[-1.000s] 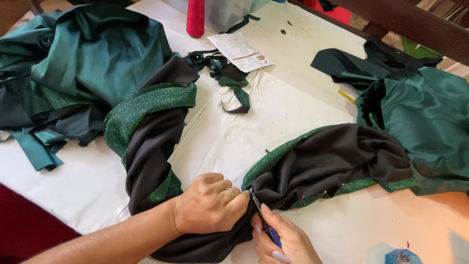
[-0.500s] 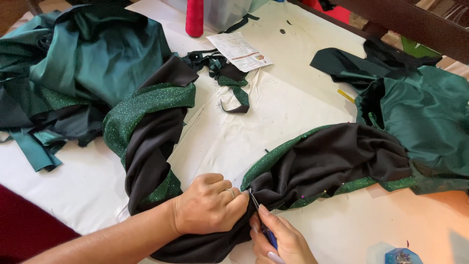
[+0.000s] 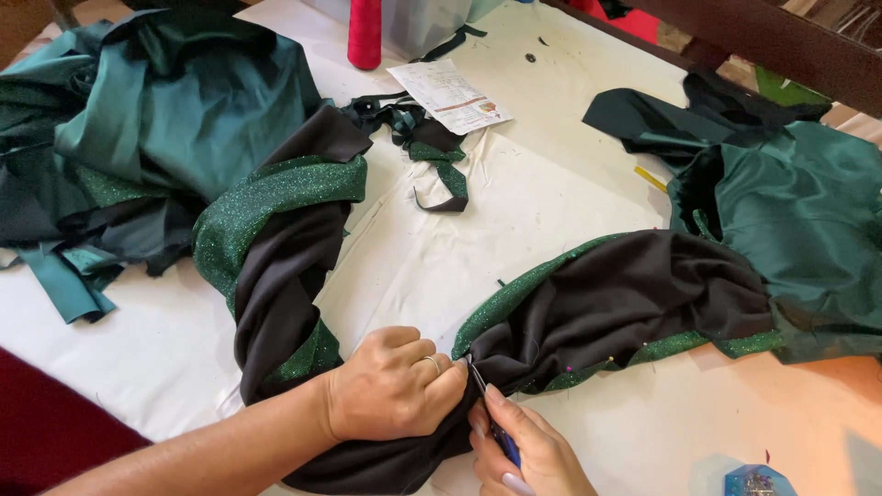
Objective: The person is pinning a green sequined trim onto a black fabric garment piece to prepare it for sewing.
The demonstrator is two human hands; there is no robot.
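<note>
- The long band of black cloth edged with glittery green fabric (image 3: 588, 303) lies on the white-covered table (image 3: 514, 211). It bends in a U: one limb runs up and left, the other out to the right, and the bend sits at the near edge under the hands.
- The left hand (image 3: 390, 386) is bunched into a loose fist, fingers pressed together, gathering the black cloth at the bend; a ring shows on one finger.
- The right hand (image 3: 528, 450) sits just right of and below it, fingers closed in a pinch on a small blue-handled tool (image 3: 491, 413) whose thin dark tip points up and left into the fold. What kind of tool it is I cannot tell.
- The tip meets the cloth between the two hands; both hands are equally close to that spot, and the right-hand limb of the band runs away from it towards the right.
- Count: one band, one tool, two hands.
- Farther out: a heap of teal satin (image 3: 156, 119) at the far left, a second teal satin piece (image 3: 799, 220) at the right, one red thread cone (image 3: 365, 32), one printed paper slip (image 3: 450, 92), and small green and black scraps (image 3: 432, 152) in the middle.
- A blue faceted pin container (image 3: 758, 480) stands at the near right corner.
</note>
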